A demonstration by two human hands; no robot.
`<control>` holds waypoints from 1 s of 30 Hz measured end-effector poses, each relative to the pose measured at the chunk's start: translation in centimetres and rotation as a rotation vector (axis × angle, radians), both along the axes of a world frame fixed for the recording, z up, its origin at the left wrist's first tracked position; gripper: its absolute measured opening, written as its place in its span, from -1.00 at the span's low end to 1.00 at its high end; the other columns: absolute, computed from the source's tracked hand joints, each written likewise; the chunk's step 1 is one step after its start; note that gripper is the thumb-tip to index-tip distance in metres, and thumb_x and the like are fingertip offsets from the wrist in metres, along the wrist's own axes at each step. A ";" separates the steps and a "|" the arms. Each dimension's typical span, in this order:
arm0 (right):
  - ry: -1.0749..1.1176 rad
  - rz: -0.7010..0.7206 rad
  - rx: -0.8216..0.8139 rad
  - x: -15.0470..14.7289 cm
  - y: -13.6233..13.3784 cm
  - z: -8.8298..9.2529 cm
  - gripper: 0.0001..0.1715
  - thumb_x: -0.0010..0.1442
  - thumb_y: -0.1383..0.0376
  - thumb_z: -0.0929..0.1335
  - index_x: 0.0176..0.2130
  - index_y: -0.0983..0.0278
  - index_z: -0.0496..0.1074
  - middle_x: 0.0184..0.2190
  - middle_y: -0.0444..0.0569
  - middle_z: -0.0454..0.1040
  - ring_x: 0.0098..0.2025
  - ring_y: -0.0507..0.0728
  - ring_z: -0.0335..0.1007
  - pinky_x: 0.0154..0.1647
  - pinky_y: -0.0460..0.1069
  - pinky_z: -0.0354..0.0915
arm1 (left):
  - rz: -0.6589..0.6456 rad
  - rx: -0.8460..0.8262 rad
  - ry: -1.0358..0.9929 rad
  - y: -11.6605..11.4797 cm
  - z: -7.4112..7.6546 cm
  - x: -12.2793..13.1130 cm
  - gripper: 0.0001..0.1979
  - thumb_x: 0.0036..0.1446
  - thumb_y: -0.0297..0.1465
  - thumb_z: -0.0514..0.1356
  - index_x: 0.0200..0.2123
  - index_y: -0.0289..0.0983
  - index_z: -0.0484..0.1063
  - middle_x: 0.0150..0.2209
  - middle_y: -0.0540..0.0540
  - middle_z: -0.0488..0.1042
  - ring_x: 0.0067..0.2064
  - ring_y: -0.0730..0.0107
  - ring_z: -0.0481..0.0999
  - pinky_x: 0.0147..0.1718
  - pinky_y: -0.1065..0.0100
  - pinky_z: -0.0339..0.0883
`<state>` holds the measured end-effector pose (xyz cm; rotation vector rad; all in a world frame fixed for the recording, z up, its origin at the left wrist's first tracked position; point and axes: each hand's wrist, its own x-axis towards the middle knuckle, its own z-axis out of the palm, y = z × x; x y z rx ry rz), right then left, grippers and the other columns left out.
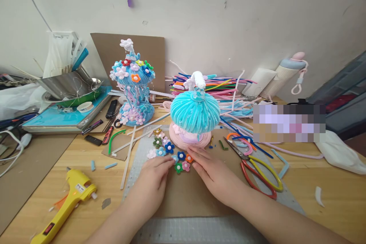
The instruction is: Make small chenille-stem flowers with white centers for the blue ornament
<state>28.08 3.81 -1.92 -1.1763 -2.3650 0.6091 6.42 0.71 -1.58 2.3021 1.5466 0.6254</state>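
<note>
Several small pipe-cleaner flowers in blue, orange, green and pink lie on brown cardboard. My left hand rests at their left side, its fingertips by a light blue flower; what it holds, if anything, is hidden. At their right, my right hand has its fingers apart, the tips near the orange flower and the pink base of a craft piece. That piece has a turquoise fuzzy dome and stands upright just beyond my hands. More flowers lie beyond my left hand.
At left lies a yellow glue gun. Behind stands a blue flowered jellyfish-like craft. Red-and-yellow scissors lie to the right. Pipe cleaners are piled at the back; a metal bowl stands back left.
</note>
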 end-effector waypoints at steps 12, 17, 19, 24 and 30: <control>-0.073 0.002 0.047 -0.5 -1.0 0.7 -0.46 -0.04 0.56 0.22 -0.08 0.21 0.39 -0.16 -0.01 0.32 -0.11 0.17 0.22 -0.09 0.08 0.22 | 0.077 -0.075 -0.062 0.1 0.6 -0.3 -0.64 0.14 -0.58 -0.04 -0.18 -0.17 0.49 -0.19 -0.11 0.45 -0.14 0.27 0.40 -0.14 0.21 0.28; -0.128 0.009 0.064 -0.7 -1.1 0.6 -0.55 -0.03 0.55 0.24 -0.17 0.19 0.42 -0.22 -0.02 0.27 -0.14 0.18 0.16 -0.14 0.07 0.17 | -0.004 -0.093 -0.030 -0.3 0.6 0.5 -0.65 0.09 -0.58 0.05 -0.19 -0.08 0.49 -0.24 -0.06 0.42 -0.17 0.28 0.38 -0.17 0.24 0.24; -0.124 0.004 0.075 -0.6 -1.1 0.6 -0.58 -0.02 0.54 0.24 -0.20 0.19 0.42 -0.23 -0.02 0.27 -0.15 0.17 0.15 -0.15 0.06 0.15 | -0.009 -0.094 -0.013 -0.5 0.5 0.7 -0.67 0.09 -0.57 0.06 -0.19 -0.10 0.49 -0.25 -0.06 0.41 -0.18 0.27 0.37 -0.18 0.24 0.23; -0.094 -0.029 0.105 -0.4 -0.9 0.5 -0.58 -0.01 0.57 0.23 -0.22 0.21 0.43 -0.29 -0.04 0.27 -0.20 0.15 0.15 -0.18 0.05 0.12 | 0.000 -0.089 0.008 -0.6 0.2 1.0 -0.71 0.14 -0.54 0.02 -0.22 -0.12 0.47 -0.27 -0.06 0.40 -0.18 0.27 0.35 -0.19 0.23 0.21; -0.109 0.014 0.120 -0.5 -0.9 0.5 -0.66 0.02 0.55 0.24 -0.29 0.21 0.44 -0.34 -0.05 0.27 -0.23 0.13 0.15 -0.27 0.00 0.11 | -0.013 -0.092 0.029 -0.6 0.1 1.0 -0.67 0.12 -0.57 0.03 -0.15 -0.11 0.44 -0.25 -0.06 0.38 -0.18 0.27 0.33 -0.19 0.23 0.21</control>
